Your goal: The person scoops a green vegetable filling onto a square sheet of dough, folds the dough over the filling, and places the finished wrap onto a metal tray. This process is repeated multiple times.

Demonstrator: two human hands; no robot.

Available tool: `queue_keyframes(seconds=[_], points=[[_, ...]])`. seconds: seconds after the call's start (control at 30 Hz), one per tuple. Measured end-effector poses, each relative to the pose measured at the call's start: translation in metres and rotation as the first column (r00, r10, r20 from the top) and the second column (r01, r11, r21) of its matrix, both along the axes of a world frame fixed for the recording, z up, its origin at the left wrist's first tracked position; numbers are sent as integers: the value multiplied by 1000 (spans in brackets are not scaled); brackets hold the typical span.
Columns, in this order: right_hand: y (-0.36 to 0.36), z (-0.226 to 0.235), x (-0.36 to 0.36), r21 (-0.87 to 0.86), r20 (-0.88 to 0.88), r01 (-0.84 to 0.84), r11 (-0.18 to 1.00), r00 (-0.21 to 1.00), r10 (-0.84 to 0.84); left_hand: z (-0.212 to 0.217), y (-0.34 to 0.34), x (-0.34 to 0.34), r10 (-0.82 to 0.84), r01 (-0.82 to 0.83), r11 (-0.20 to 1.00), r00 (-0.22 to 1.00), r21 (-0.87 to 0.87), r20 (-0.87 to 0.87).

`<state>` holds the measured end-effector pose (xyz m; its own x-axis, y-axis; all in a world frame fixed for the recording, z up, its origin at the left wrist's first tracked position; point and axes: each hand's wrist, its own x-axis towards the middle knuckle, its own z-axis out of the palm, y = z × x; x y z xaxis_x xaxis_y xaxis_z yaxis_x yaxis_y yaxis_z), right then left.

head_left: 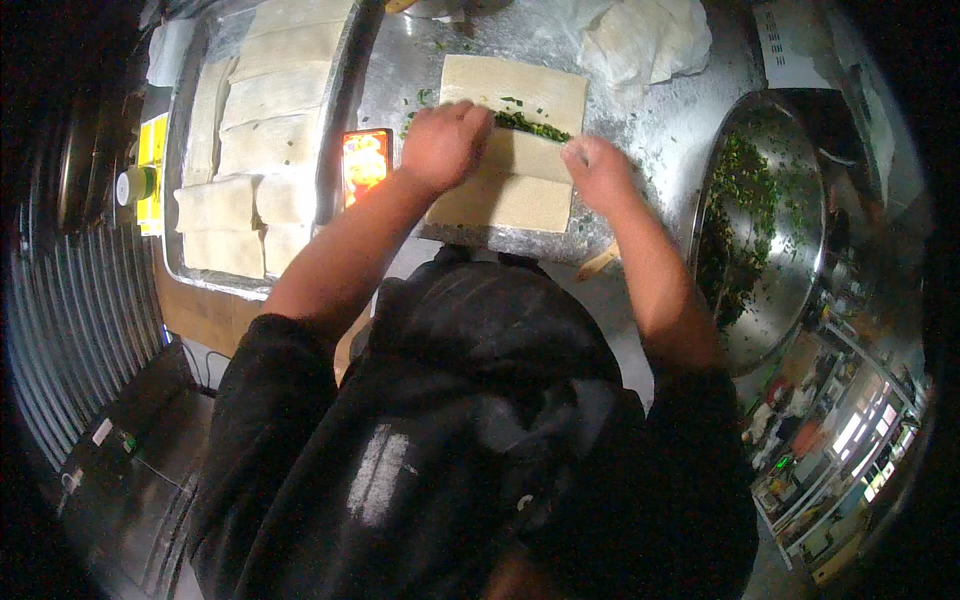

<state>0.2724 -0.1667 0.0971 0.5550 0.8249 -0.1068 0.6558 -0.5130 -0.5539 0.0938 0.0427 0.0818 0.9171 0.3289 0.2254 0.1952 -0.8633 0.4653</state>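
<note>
In my head view, a black shirt [480, 450] sits closest. Beyond it, the left hand [448, 146] and right hand [602, 176] curl by the greens [532, 126] on dough [515, 205] on the worktop [405, 55]; whether they pinch anything, I cannot tell.

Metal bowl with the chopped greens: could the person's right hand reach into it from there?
Probably yes: the right hand is busy at the dough's edge, but the metal bowl stands on that same side, and nothing visible covers its mouth.
</note>
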Motion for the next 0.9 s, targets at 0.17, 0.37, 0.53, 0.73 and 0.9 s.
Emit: queue_keyframes(seconds=[0.17,0.37,0.53,0.73,0.9], points=[[25,-4,28,-150,-42,83,985,995,-90,-5,10,26,68,-74,996,989,-48,-130],[32,-23,37,-68,-131,113,991,984,-121,-17,-13,19,-183,183,981,983,57,-5],[41,-13,30,-177,55,-43,983,997,53,-17,-10,25,-193,202,979,961,27,-196],[60,7,-3,-173,120,-389,905,903,411,-3,-1,37,-190,230,970,913,72,-360],[74,14,3,-345,52,-447,825,869,493,5,7,43,-245,256,965,820,-51,-518]])
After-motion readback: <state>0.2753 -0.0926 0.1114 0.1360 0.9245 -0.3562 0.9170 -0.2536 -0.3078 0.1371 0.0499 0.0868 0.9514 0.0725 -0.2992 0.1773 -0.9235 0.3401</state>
